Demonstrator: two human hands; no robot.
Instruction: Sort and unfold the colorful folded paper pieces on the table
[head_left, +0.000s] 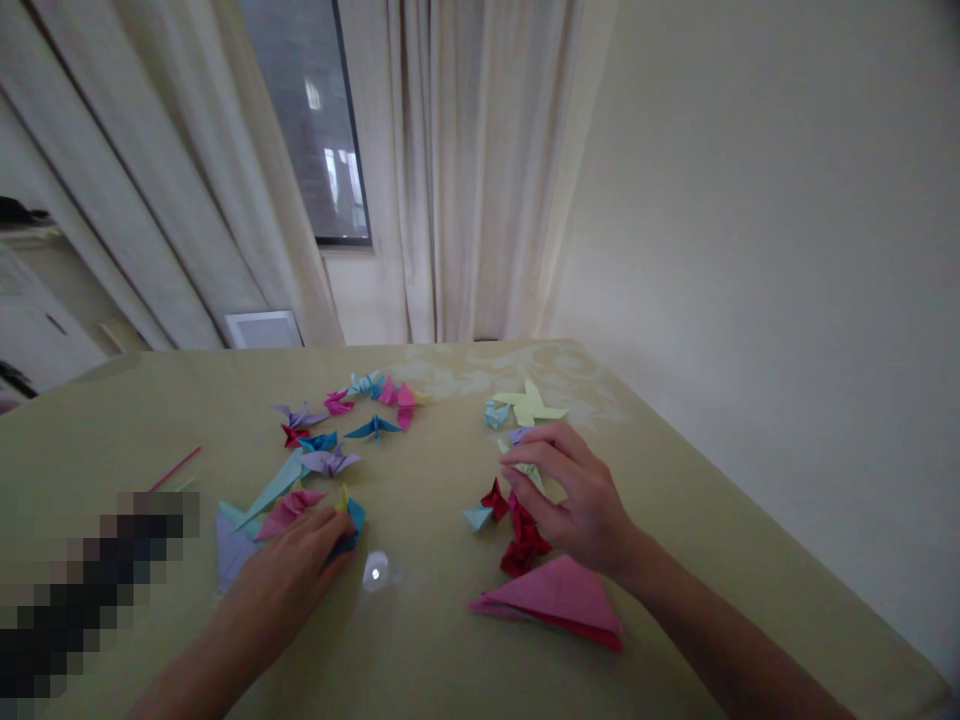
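Note:
My left hand [296, 550] rests low over the folded papers on the left, its fingers curled on a blue origami piece [358, 515]. Under and beside it lie a pink folded paper [292, 512], a pale green pointed one [274, 490] and a lilac one [234, 548]. On the right, the thumb and fingers of my right hand [577, 495] close on a pale green origami piece [533, 476], partly hidden by them. Just past its fingertips is a small purple piece [519, 436]. Red folded papers [525, 545] lie below the hand, with a large pink folded paper [559, 600] nearer me.
Several origami cranes, among them a blue one [375, 427] and a lilac one [330, 460], form a curve at the left. A pale yellow star-like fold [529, 402] lies at the far right beside a light blue piece [496, 414]. A thin pink stick [176, 468] is leftmost. Behind the table [427, 640] hang curtains.

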